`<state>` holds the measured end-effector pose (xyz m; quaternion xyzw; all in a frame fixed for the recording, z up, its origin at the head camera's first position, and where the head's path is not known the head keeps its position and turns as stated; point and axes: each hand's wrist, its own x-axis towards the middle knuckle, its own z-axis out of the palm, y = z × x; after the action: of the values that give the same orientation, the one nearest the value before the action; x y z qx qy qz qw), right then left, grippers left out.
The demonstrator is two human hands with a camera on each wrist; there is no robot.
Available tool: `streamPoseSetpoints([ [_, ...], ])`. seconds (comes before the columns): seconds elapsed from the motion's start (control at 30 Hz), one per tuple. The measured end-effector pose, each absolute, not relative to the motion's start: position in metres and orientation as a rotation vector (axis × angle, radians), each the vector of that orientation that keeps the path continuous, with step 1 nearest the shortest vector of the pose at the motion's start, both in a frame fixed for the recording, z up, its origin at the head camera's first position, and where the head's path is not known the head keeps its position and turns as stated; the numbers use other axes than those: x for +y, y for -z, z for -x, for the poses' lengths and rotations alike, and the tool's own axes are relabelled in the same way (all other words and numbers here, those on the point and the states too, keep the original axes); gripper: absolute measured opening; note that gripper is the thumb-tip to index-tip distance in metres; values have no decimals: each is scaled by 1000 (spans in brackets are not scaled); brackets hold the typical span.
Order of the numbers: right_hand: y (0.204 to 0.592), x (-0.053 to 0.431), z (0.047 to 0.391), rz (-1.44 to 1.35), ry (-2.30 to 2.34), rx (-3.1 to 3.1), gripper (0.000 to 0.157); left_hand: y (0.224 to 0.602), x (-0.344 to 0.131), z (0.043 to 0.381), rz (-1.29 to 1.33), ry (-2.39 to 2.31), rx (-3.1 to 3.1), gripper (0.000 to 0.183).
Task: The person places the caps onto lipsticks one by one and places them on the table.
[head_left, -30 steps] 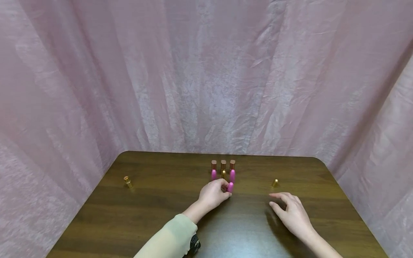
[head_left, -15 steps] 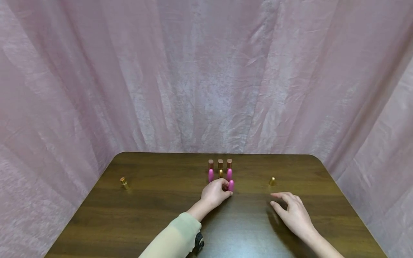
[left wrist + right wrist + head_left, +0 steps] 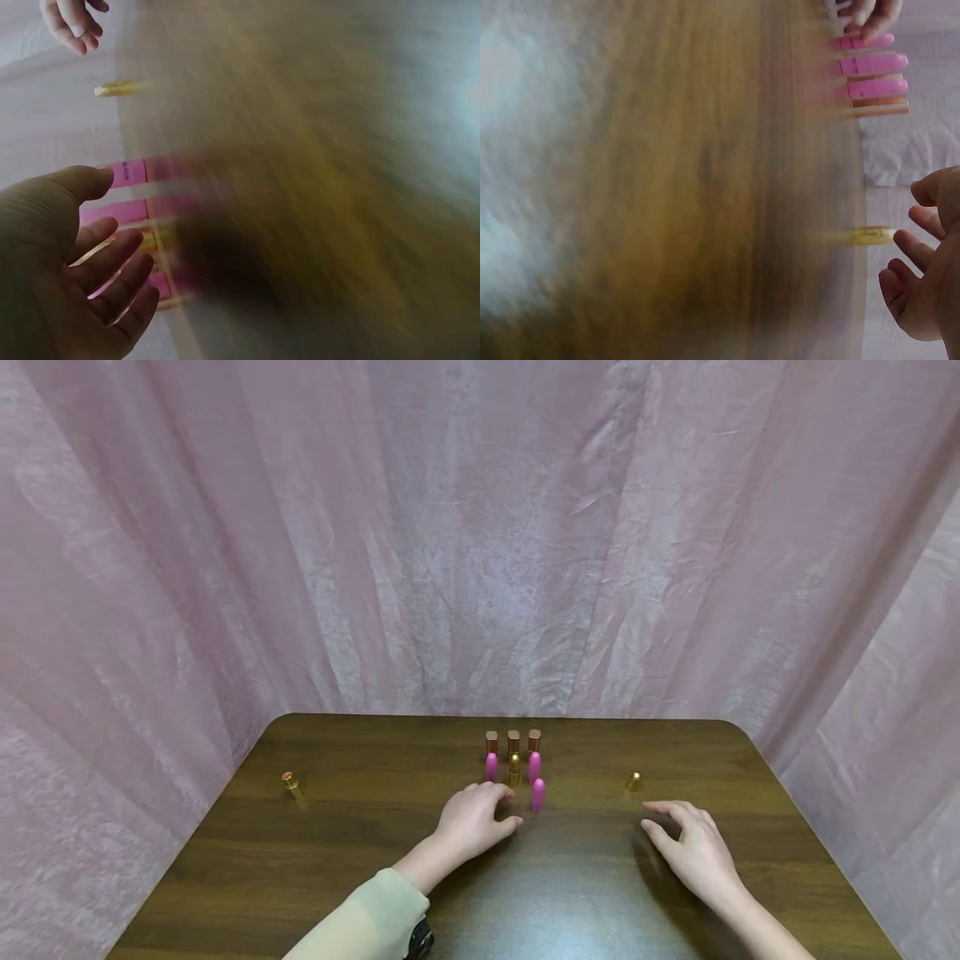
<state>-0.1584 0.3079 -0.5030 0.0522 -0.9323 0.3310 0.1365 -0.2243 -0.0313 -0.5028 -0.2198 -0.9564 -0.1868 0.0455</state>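
My left hand [image 3: 472,820], fingers relaxed and holding nothing, is just left of the front pink bullet-shaped lipstick tube [image 3: 537,796], which stands upright. Behind that tube is a row of a pink tube [image 3: 491,766], a gold tube [image 3: 514,768] and another pink tube [image 3: 535,767]. In the left wrist view the thumb of the left hand [image 3: 82,247] overlaps a pink tube. My right hand [image 3: 696,852] is apart from everything, thumb and fingers spread with a gap between them. It is nearest to a small gold tube [image 3: 633,782] standing beyond its fingertips.
Three copper-coloured square-topped tubes [image 3: 513,742] stand in a back row. Far to the left is a gold tube [image 3: 292,786] with a ringed top. The brown wooden table [image 3: 375,827] ends at a pink curtain [image 3: 480,543].
My left hand has let go of the front pink tube and drawn back to the left. The tube stays upright. My right hand has shifted slightly to the right.
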Motion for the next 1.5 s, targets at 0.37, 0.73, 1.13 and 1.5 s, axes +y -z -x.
streamPoseSetpoints([
  [0.37,505,322,179,-117,-887,-2730,41,496,-77,180,864,247,-2736,47],
  [0.73,513,327,218,-79,-780,-2794,49,502,-106,158,848,244,-2723,46],
  [1.13,520,322,236,-64,-789,-2841,48,508,-114,148,843,242,-2713,44],
  [1.5,516,314,238,-24,-879,-2775,36,509,-118,145,815,264,-2730,44],
])
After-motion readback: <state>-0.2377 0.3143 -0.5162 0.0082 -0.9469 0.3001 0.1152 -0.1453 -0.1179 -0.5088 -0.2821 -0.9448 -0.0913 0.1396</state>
